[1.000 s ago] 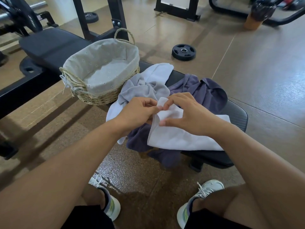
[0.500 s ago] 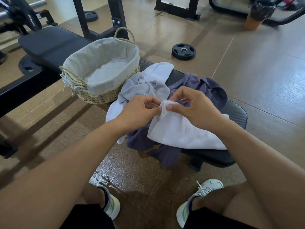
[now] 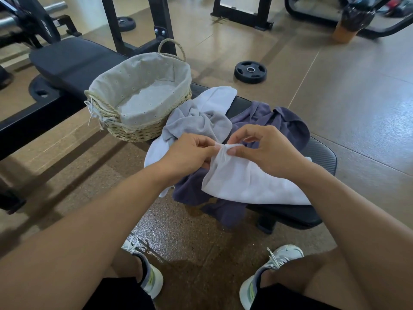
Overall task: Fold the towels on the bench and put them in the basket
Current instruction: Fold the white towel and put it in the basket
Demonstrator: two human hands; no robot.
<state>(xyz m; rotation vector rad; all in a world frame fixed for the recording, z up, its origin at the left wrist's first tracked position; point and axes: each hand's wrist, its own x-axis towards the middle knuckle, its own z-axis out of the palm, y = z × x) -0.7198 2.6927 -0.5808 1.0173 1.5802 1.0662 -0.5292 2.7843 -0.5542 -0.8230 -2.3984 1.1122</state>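
Black padded bench point(image 3: 321, 155) on brown gym floor point(image 3: 357, 104), both hands point(image 3: 225, 151) pinching white towel point(image 3: 252, 184) corner.

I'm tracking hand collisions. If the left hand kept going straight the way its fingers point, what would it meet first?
The left hand points right, pinching the white towel. Straight on, it would likely meet the right hand first, whose fingers pinch the same bunched edge; depth looks about equal.
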